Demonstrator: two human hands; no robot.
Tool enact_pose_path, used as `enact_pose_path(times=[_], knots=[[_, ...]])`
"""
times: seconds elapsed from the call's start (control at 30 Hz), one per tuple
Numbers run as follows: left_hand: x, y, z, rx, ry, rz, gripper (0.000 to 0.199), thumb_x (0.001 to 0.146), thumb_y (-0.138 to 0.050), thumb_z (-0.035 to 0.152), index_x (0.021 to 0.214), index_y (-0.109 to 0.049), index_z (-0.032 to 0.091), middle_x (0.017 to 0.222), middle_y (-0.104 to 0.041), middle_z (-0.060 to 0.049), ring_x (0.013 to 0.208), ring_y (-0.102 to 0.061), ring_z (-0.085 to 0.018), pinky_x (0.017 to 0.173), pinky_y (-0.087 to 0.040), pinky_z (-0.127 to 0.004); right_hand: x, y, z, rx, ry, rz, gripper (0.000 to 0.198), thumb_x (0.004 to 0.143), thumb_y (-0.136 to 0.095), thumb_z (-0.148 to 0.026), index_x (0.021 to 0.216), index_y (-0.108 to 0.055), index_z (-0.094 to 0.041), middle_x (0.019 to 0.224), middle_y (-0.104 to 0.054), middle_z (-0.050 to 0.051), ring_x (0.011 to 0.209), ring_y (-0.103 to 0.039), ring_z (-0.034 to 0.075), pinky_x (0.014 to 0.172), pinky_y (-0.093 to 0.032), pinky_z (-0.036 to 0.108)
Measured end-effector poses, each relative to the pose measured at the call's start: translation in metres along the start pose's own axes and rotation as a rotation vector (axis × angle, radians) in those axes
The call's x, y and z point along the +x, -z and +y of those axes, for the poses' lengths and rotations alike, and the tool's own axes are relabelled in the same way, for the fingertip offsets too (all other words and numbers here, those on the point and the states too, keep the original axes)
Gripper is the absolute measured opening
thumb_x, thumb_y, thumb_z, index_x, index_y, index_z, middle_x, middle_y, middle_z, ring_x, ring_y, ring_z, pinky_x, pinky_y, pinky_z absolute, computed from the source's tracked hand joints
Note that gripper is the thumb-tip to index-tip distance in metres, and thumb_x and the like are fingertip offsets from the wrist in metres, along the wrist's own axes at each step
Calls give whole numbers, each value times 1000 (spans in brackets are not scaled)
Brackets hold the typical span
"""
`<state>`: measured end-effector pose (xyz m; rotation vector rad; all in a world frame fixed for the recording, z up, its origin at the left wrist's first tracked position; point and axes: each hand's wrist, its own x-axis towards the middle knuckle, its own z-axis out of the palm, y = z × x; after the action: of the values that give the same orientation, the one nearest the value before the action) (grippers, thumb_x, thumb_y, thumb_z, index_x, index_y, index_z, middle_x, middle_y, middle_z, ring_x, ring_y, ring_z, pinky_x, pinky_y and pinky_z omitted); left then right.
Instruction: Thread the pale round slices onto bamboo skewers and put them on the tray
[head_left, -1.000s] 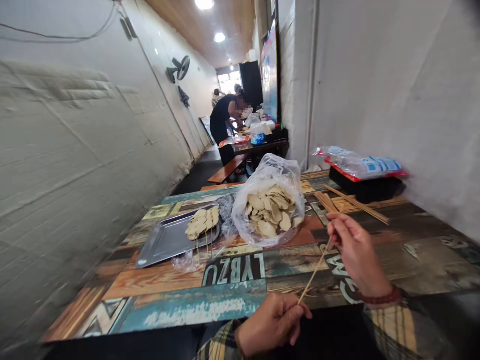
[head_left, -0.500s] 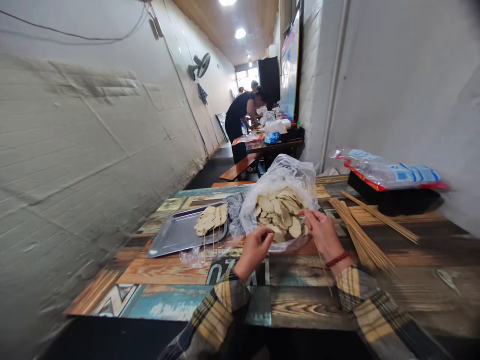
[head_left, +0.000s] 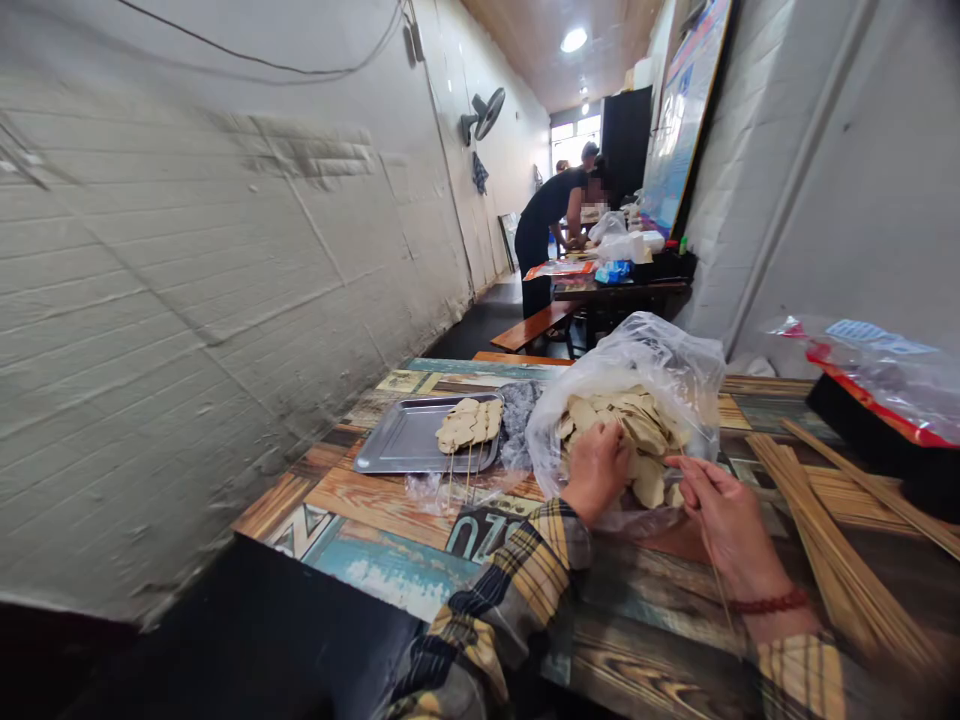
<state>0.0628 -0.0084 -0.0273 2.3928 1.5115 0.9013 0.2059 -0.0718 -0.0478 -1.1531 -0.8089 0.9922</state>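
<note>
A clear plastic bag (head_left: 667, 350) lies open on the table, full of pale, flat, oval slices (head_left: 649, 480). My left hand (head_left: 598, 468) is at the bag's mouth, its fingers curled in against the slices; whatever they grip is hidden. Just right of the bag, my right hand (head_left: 727, 515) pinches a thin bamboo skewer (head_left: 718, 585), whose shaft runs down below the palm. On the left, a metal tray (head_left: 394, 435) carries several skewered slices (head_left: 469, 425) side by side, their sticks jutting over the near rim.
Loose bamboo skewers (head_left: 832, 540) lie in a bundle at the right. Behind them stands a black container (head_left: 855, 410) with red-edged plastic packaging on top. Crumpled clear plastic (head_left: 517, 415) sits between tray and bag. Farther off, a person (head_left: 551, 215) bends over another table beside a bench (head_left: 536, 325).
The view has swung left, so everything appears farther right. My left hand has moved from in front of the bag onto the slices. My right hand keeps its pinch on the skewer.
</note>
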Motion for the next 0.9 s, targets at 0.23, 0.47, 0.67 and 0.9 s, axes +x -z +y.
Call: enact_pose_path(times=[0.23, 0.47, 0.67, 0.9], knots=[[-9, 12, -3, 81, -66, 44, 24, 89, -46, 23, 104, -64, 23, 89, -62, -9, 77, -56, -20, 67, -37, -30, -5, -11, -5, -28, 27, -27, 40, 69, -69, -54, 83, -69, -17, 46, -42, -7, 44, -35, 9, 42, -23, 23], [-3, 11, -30, -318, 101, 145, 19, 82, -55, 22, 94, -69, 18, 83, -69, -6, 73, -61, -17, 67, -42, -27, 2, -15, -3, -71, 56, -25, 47, 71, -64, -58, 84, -70, -13, 46, -43, -7, 45, -36, 9, 44, -24, 23], [-9, 14, -50, -362, 61, 207, 15, 83, -56, 26, 85, -68, 18, 78, -64, -3, 72, -59, -15, 68, -44, -26, 2, -20, -3, -65, 62, -46, 45, 73, -63, -56, 82, -70, -13, 46, -44, -6, 44, -36, 9, 44, -23, 23], [-14, 21, -54, -159, -62, 269, 12, 85, -53, 20, 85, -65, 21, 83, -60, -3, 76, -57, -16, 68, -43, -27, 8, -21, 5, -101, 81, -49, 47, 75, -62, -58, 82, -72, -12, 45, -44, -5, 44, -37, 10, 45, -24, 24]])
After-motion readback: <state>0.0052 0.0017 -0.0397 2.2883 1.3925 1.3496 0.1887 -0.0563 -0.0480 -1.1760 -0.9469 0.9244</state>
